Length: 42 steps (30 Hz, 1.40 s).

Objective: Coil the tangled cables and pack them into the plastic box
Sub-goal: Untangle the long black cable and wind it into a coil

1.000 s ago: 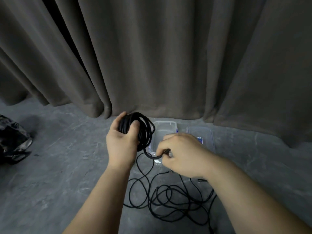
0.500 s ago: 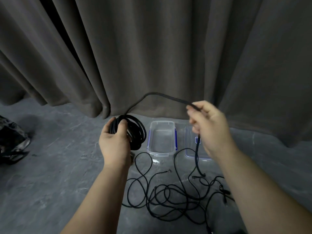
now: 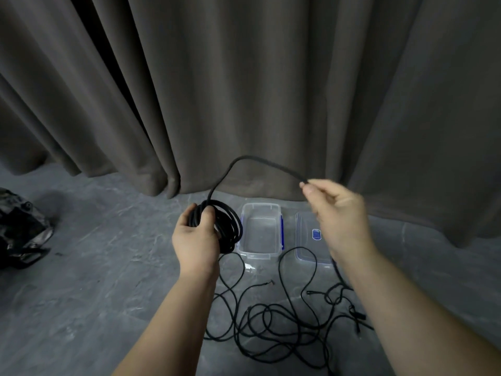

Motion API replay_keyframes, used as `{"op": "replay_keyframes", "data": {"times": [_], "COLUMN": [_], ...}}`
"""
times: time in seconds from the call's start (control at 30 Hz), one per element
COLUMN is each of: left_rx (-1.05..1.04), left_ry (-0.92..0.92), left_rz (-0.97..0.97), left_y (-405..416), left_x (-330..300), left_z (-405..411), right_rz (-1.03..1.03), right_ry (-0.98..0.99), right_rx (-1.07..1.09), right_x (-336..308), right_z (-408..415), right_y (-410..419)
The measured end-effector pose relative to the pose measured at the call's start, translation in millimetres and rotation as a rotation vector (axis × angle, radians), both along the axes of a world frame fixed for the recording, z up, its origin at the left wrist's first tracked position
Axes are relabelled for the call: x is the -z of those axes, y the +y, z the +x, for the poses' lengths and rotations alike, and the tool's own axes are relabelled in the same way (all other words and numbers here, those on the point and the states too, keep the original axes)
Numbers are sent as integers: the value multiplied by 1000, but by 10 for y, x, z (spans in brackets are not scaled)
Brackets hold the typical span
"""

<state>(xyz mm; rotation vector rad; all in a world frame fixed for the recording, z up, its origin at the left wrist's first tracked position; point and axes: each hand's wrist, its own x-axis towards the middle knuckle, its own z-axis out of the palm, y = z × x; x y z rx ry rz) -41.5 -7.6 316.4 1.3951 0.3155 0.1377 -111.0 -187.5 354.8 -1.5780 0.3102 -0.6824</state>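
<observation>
My left hand (image 3: 195, 238) grips a coil of black cable (image 3: 227, 226), held upright just left of the clear plastic box (image 3: 260, 256). From the coil's top a stretch of the same cable (image 3: 245, 159) arcs up and right to my right hand (image 3: 337, 213), which pinches it between thumb and fingertips above the lid. Thin black cables (image 3: 276, 321) lie tangled on the floor between my forearms. The box stands open, with blue clips on its sides and nothing visible inside.
The box's clear lid (image 3: 305, 240) with a blue label lies flat to the right of the box. A grey curtain (image 3: 244, 90) hangs right behind both. A dark crumpled bag (image 3: 21, 234) sits at the far left on the grey floor.
My right hand rose from beside the coil, low in front of the box, up and to the right, drawing out a length of cable. The coil in my left hand shifted slightly left.
</observation>
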Motion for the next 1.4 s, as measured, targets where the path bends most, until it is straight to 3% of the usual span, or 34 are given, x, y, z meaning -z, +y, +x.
{"op": "replay_keyframes", "data": {"times": [0.1, 0.17, 0.27, 0.37, 0.43, 0.5, 0.67, 0.77, 0.93, 1.17, 1.4], "left_rx": [-39, -64, -61, 11, 115, 242, 516, 562, 553, 554, 561], "left_ry": [-21, -34, -90, -178, -253, -317, -395, -392, -347, -322, -381], "left_rz": [44, 79, 187, 317, 374, 375, 109, -7, -162, -309, -315], "left_y": [52, 123, 257, 353, 366, 360, 344, 298, 242, 217, 114], "left_x": [-163, -359, -719, -1080, -1304, -1487, -1911, -2098, -2165, -2134, -2129], "left_z": [-68, -97, -123, -206, -344, -538, -1041, -1264, -1543, -1727, -1764], "right_rz": [-768, -1217, -1583, -1737, -1605, -1324, -491, -263, -159, -263, -206], "right_ry": [227, 441, 630, 530, 389, 269, -7, -82, -159, -220, -200], "right_rx": [169, 113, -114, -481, -649, -680, -399, -326, -148, 100, 210], "right_x": [-116, -303, -620, -889, -1185, -1513, -1909, -1904, -1822, -1697, -1591], "right_z": [-103, -170, -293, -498, -668, -776, -909, -1028, -1133, -1153, -1128], "right_y": [-17, -15, 107, 333, 497, 599, 597, 624, 771, 890, 874]}}
